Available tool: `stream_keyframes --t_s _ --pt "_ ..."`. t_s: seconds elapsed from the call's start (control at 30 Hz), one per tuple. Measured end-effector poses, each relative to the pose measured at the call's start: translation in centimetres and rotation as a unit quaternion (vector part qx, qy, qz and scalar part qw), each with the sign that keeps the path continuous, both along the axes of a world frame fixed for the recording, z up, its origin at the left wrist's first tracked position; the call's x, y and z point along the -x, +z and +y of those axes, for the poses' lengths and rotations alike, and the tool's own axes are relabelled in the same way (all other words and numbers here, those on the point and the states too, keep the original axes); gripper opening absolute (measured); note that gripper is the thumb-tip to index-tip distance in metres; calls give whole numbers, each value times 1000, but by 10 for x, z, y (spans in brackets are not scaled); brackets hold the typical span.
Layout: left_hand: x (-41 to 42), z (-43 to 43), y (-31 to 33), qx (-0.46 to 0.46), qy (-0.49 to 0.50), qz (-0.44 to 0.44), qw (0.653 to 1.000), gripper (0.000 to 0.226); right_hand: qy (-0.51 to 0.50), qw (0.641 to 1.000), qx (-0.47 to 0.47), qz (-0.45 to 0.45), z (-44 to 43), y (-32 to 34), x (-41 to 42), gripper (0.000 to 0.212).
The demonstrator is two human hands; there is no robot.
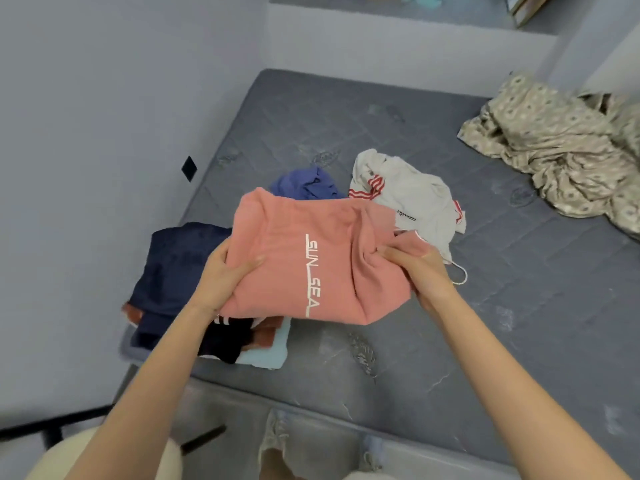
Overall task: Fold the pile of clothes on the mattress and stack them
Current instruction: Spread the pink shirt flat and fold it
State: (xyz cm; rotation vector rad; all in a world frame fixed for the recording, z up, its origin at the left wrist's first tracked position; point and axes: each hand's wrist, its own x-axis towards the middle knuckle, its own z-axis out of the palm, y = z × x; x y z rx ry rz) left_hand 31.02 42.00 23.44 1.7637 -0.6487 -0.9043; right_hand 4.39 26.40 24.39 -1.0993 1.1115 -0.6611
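With my left hand point(228, 271) and right hand point(420, 268) gripping the folded pink shirt point(311, 258) above the mattress point(485, 306), a crooked landing could topple the stack point(180, 271).

Bedroom: bare mattress point(450, 306), rumpled sheet point(561, 150)

Stack point(173, 268) left on mattress point(450, 323), loose clothes point(405, 192) behind (sheet point(561, 150) far right)

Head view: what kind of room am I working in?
Probably a bedroom: a bare grey mattress against the wall, a crumpled patterned sheet on it, and a stack of folded clothes.
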Motion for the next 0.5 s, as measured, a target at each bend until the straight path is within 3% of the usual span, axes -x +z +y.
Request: stream_keyframes --t_s 0.23,0.37,0.5 --pt "-134 43 34 -28 7 -6 1000 53 -9 997 78 24 52 14 -147 39" --pt "-189 56 28 -34 17 -1 999 34 -9 997 69 34 73 2 -204 41" --pt "-229 66 19 -47 7 8 999 44 -38 997 63 33 85 -6 -237 38"
